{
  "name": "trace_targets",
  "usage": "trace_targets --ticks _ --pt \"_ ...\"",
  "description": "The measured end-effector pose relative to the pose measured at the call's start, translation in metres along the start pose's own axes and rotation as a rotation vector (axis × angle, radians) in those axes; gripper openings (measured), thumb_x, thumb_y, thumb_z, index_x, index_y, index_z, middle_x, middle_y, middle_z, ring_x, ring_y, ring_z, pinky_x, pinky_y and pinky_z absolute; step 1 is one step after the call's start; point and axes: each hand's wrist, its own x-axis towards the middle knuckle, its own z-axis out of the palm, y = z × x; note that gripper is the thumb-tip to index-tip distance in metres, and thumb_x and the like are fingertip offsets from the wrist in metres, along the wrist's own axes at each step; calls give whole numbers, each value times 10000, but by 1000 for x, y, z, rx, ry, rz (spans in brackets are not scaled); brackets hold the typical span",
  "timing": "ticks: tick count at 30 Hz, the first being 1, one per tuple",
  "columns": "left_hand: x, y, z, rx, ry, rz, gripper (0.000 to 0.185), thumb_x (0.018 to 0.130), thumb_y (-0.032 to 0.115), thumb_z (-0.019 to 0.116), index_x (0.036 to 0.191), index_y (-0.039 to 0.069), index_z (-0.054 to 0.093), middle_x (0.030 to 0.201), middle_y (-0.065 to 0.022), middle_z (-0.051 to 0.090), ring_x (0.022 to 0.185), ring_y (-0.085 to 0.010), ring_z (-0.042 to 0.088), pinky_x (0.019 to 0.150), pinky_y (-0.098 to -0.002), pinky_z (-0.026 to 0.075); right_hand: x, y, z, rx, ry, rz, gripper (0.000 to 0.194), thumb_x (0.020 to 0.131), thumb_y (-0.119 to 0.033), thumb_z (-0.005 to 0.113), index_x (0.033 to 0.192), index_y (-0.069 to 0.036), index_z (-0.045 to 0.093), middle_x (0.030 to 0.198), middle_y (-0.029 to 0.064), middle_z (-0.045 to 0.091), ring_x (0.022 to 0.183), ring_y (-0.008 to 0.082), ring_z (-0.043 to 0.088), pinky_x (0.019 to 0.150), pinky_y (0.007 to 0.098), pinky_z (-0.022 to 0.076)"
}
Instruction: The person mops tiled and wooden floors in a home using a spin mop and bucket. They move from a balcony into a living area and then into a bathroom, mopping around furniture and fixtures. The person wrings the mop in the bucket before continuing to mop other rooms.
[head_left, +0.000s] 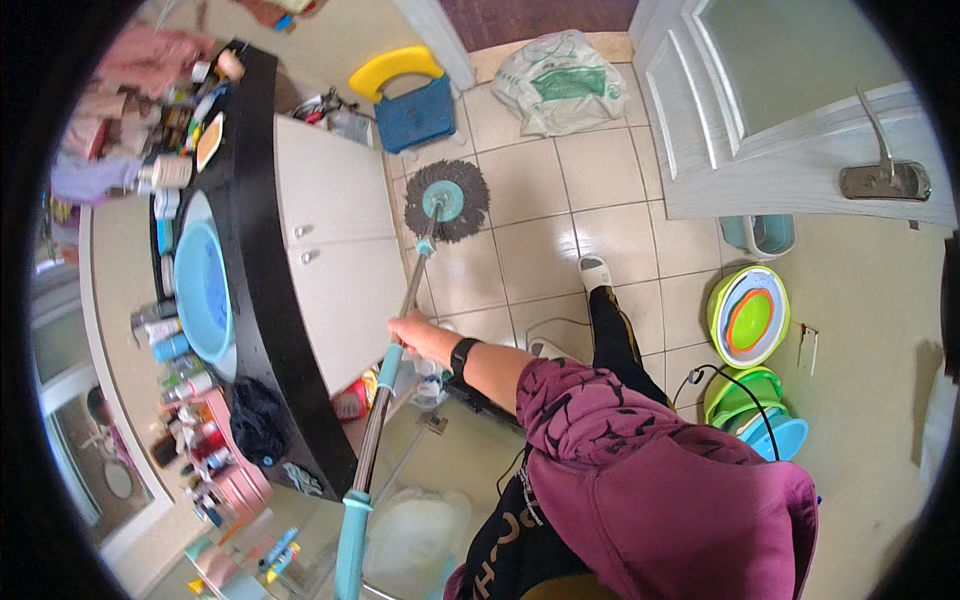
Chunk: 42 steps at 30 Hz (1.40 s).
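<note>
My right hand (411, 331), with a black band at the wrist, is closed around the metal pole of a spin mop (379, 412). The pole slants from the lower left, where its light-blue grip lies, up to the round mop head. Dark grey strands spread around the head's light-blue disc (443, 201), resting on the tiled floor beside the white cabinet doors (341, 180). My left hand is out of view; the pole's lower part runs out of the picture at the bottom edge.
A blue and yellow chair (415, 112) stands just above the mop head. A plastic bag (562, 84) lies near the doorway, beside the open door (787, 172). Stacked basins (784, 315) line the right wall. A crowded black counter (259, 247) holds a blue basin (202, 292).
</note>
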Motion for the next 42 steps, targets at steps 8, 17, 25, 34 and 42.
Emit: trace_targets --ticks 8,17,25,34,42 --pt "-16 -17 55 544 -373 235 302 869 218 475 1048 -26 469 808 -116 503 690 -229 466 612 -355 416 -2 -89 -128 -558 315 -113 269 665 -223 600 607 28 521 543 132 547 476 245 542 424 370 423" --pt "-43 -13 265 -524 -638 -202 227 917 232 449 781 50 430 546 -25 416 357 -100 394 648 -360 504 43 -246 -288 -494 662 -376 267 747 -216 557 658 30 508 537 119 497 469 246 499 408 366 375" --pt "-32 3 306 -883 -847 -296 417 926 386 388 722 26 447 443 4 328 355 -141 419 553 -344 448 15 -271 -316 -172 731 -199 208 770 -224 499 655 -55 458 573 80 441 434 189 414 352 363 307" --pt "-22 -13 215 -672 -467 -113 466 917 458 301 674 70 390 488 -23 352 332 -117 328 489 -311 379 79 -196 -206 -235 470 -265 289 781 -254 516 640 -3 495 541 108 473 462 259 508 401 405 391" --pt "-51 8 156 -464 -269 -152 409 923 406 332 705 78 445 606 -52 485 448 -145 362 573 -349 406 95 -152 -121 -213 203 -37 253 744 -193 547 659 41 497 586 120 516 392 212 457 301 352 335"
